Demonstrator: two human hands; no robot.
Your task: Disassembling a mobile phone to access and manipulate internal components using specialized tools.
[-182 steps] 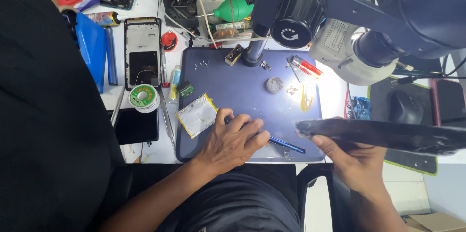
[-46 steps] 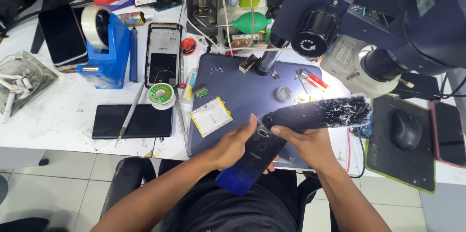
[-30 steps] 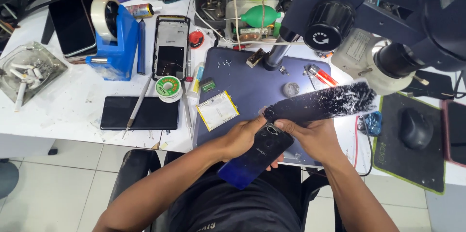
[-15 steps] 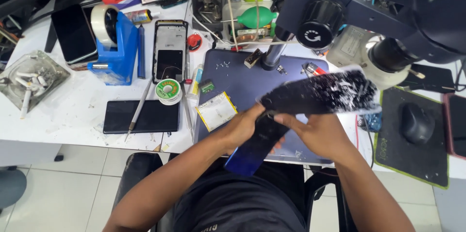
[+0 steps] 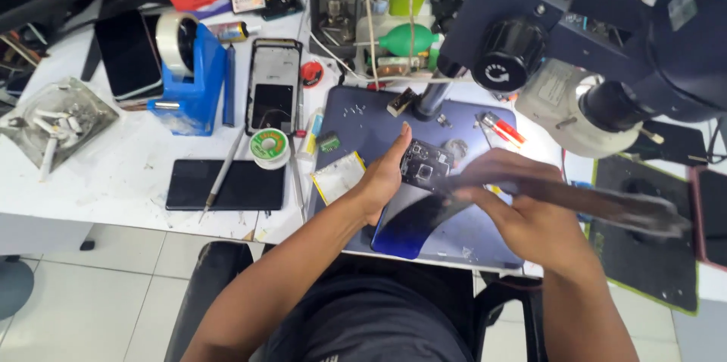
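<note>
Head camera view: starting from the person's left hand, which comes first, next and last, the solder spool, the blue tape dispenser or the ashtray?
From the left hand:
1. Solder spool, just to its left on the white table.
2. Blue tape dispenser, farther left and toward the back.
3. Ashtray, at the far left edge.

a blue phone body is steadied by the left hand over a dark work mat. a blurred, cracked screen panel is gripped by the right hand. a microscope is seen above.
</note>
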